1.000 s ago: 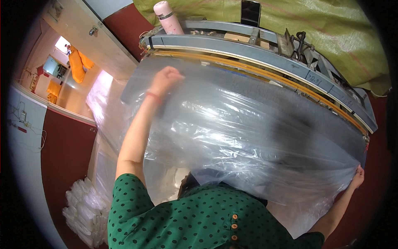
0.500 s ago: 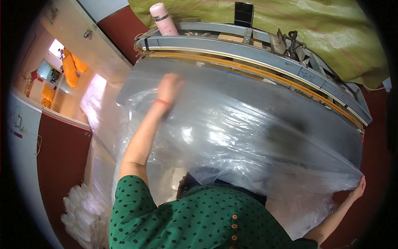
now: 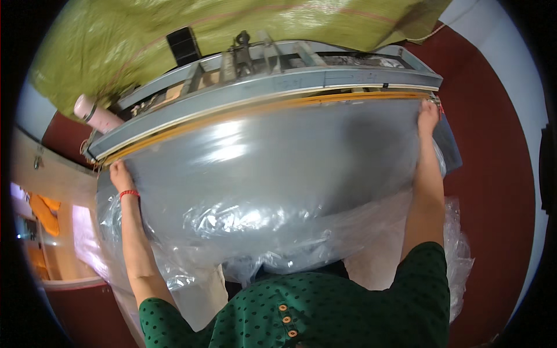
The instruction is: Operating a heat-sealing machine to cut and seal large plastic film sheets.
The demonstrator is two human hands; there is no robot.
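2 hands now sit at opposite ends of the clear plastic sheet (image 3: 261, 168), left hand (image 3: 120, 175) and right hand (image 3: 428, 113) each pinching a corner against the grey sealing machine (image 3: 278, 87), where earlier it hung slack and uneven.

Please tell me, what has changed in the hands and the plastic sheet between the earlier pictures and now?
The left hand moved from the middle of the clear plastic sheet out to its left top corner. The right hand rose from the low right edge to the right top corner. The sheet, loose before, is now stretched flat along the long grey metal machine. The pink bottle and green woven sack stayed.
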